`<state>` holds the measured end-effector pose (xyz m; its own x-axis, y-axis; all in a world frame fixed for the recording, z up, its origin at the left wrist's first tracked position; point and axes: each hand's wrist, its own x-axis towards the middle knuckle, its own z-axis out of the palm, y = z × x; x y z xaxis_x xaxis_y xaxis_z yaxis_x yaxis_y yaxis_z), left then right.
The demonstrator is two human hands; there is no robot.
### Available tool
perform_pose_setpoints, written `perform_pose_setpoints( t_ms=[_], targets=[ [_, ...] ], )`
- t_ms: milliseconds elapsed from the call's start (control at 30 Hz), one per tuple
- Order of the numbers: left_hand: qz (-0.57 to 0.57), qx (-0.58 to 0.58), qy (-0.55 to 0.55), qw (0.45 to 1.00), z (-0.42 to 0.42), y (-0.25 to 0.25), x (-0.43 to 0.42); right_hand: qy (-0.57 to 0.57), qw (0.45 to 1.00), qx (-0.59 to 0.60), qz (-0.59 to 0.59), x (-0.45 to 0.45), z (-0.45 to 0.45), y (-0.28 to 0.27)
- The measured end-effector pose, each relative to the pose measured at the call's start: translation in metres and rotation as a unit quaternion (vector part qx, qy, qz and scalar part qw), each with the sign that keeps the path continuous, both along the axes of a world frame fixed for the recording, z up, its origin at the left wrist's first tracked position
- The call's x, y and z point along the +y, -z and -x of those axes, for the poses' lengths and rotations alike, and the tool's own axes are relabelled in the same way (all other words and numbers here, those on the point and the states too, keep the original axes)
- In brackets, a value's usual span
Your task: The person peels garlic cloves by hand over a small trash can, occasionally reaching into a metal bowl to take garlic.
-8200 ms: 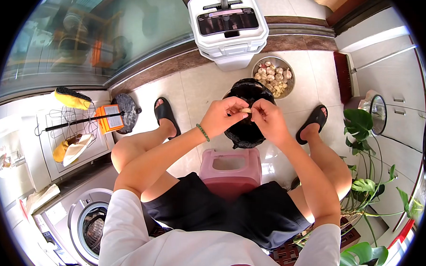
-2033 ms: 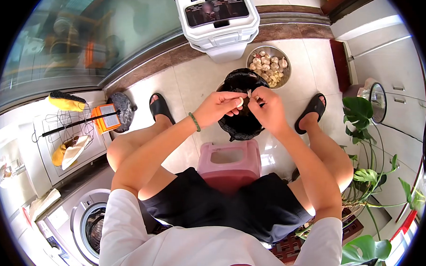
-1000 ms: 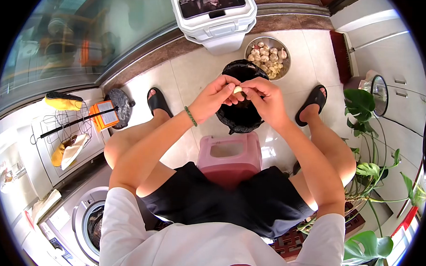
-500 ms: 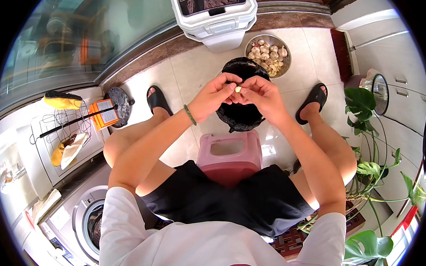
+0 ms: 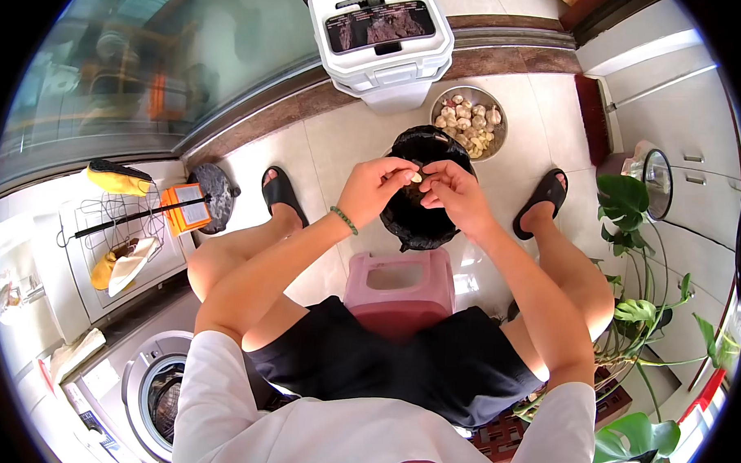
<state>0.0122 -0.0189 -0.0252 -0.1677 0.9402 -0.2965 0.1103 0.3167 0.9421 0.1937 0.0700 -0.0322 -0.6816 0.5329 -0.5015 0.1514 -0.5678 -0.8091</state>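
Over a bin lined with a black bag [image 5: 420,225], my left hand [image 5: 377,192] pinches a pale garlic clove [image 5: 416,178] between thumb and fingertips. My right hand [image 5: 456,199] is just right of the clove, its thumb and fingers closed together; whatever they hold is too small to make out. Behind the bin, a round metal bowl [image 5: 501,136] holds several whole garlic bulbs [image 5: 464,116], with loose pale cloves at its near side.
A pink plastic stool [image 5: 399,291] stands between my legs, near the bin. Farther back is a white bucket [image 5: 388,69] with a phone on top. A potted plant [image 5: 633,200] and white cabinets are at the right, a washing machine [image 5: 154,395] at the lower left.
The fingertips of my two hands have drawn slightly apart, with the clove still at my left fingertips. The whole view has shifted, so the floor items appear a little lower.
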Motion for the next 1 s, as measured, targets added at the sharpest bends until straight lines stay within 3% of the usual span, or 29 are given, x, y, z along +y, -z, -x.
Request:
perform_pose_setpoints(
  t_ms=[133,200,300,733,767,800,933,1000],
  targets=[
    [-0.061,0.076,0.022,0.995,0.003,0.005,0.001,0.007,1.000,0.021,-0.014,-0.001,0.000,0.010],
    [-0.037,-0.027,-0.010,0.999,0.001,0.008,0.000,0.038,0.999,0.017,-0.006,0.000,0.002,0.005],
    [-0.008,-0.077,-0.022,0.997,0.001,0.009,0.000,0.062,0.998,0.004,0.007,0.002,0.004,-0.006],
    [0.007,-0.137,-0.037,0.990,0.004,0.013,0.001,0.078,0.997,0.016,0.007,-0.001,0.001,0.014],
    [-0.016,-0.131,-0.040,0.990,0.002,0.016,0.001,0.032,0.982,0.012,-0.185,-0.002,-0.001,0.024],
    [-0.040,-0.124,-0.043,0.991,0.001,0.015,0.002,-0.016,0.929,0.008,-0.370,-0.002,0.000,0.023],
    [0.009,-0.166,-0.028,0.986,0.002,0.004,0.000,0.008,0.917,-0.004,-0.399,-0.009,0.002,0.005],
    [0.046,-0.185,-0.040,0.981,0.002,0.000,-0.001,-0.005,0.947,0.002,-0.321,-0.010,0.002,-0.003]
  ],
)
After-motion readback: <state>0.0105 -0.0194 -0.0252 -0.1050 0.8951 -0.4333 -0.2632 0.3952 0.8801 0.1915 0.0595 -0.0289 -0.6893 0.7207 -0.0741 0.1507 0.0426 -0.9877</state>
